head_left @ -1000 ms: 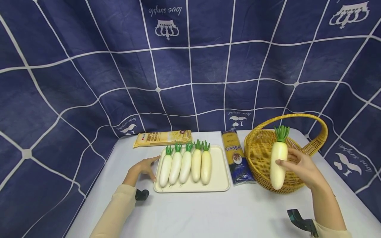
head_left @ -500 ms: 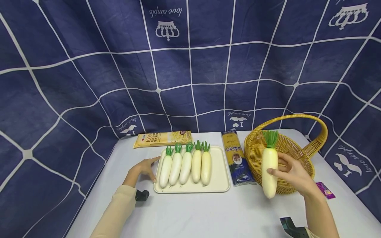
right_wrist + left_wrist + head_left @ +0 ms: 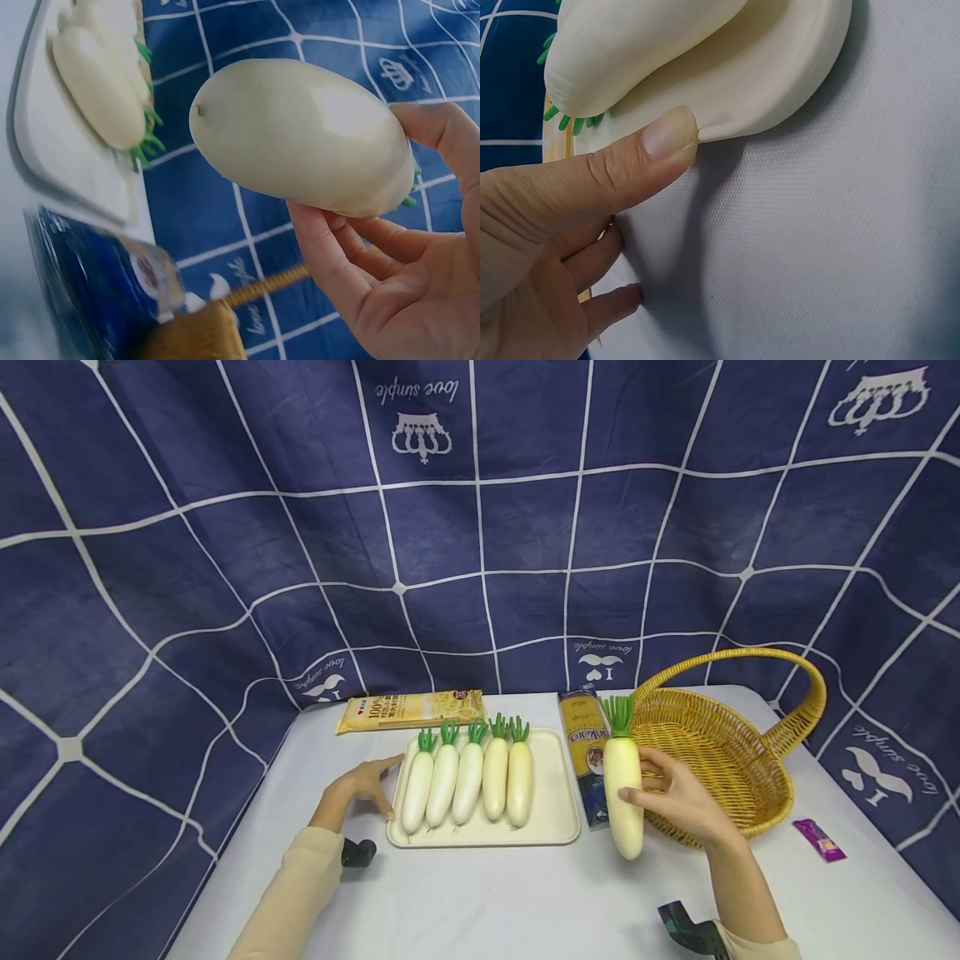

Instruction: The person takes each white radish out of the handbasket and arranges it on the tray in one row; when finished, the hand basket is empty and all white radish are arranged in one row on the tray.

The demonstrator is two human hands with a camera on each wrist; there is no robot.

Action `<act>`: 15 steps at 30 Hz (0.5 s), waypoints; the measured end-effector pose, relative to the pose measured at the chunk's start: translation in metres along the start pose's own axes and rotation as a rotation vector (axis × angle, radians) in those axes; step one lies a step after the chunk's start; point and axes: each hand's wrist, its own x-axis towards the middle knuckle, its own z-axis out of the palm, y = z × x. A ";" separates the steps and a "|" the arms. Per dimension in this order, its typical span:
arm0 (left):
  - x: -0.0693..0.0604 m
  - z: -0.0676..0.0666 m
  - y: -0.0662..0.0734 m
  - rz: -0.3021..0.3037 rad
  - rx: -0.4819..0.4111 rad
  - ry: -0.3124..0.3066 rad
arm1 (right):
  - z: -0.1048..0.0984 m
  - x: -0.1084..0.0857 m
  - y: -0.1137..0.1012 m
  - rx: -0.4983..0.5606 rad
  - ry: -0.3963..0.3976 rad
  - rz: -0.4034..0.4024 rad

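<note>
My right hand (image 3: 678,797) pinches a white radish (image 3: 622,797) with green leaf stubs, thumb on one side and fingers on the other. The radish hangs upright, leaves up, in front of the basket's left side and the blue pasta pack. In the right wrist view its root tip (image 3: 199,110) faces the camera. At the left, my left hand (image 3: 366,783) lies beside the cream tray (image 3: 553,802), its thumb (image 3: 667,135) touching the rim and its other fingers loosely spread. Several radishes (image 3: 468,783) lie side by side in the tray, leaves toward the back.
A wicker basket (image 3: 720,752) with a tall handle stands at the right. The blue and yellow pasta pack (image 3: 585,735) lies between basket and tray. Behind the tray is a yellow noodle pack (image 3: 408,708). A small purple packet (image 3: 820,840) lies right of the basket.
My right hand has carried the radish leftward, from over the basket to its left side by the pasta pack. The purple packet has come into sight. My left hand stays put.
</note>
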 end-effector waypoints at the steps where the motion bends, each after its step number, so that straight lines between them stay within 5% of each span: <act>1: 0.000 0.000 0.000 0.002 0.000 0.000 | 0.004 0.003 0.001 0.015 -0.009 0.003; 8: -0.001 -0.001 0.001 -0.003 -0.006 -0.009 | 0.026 0.023 0.009 0.122 -0.078 -0.005; 15: -0.002 -0.004 0.000 0.008 -0.019 -0.027 | 0.049 0.046 0.022 0.134 -0.062 -0.003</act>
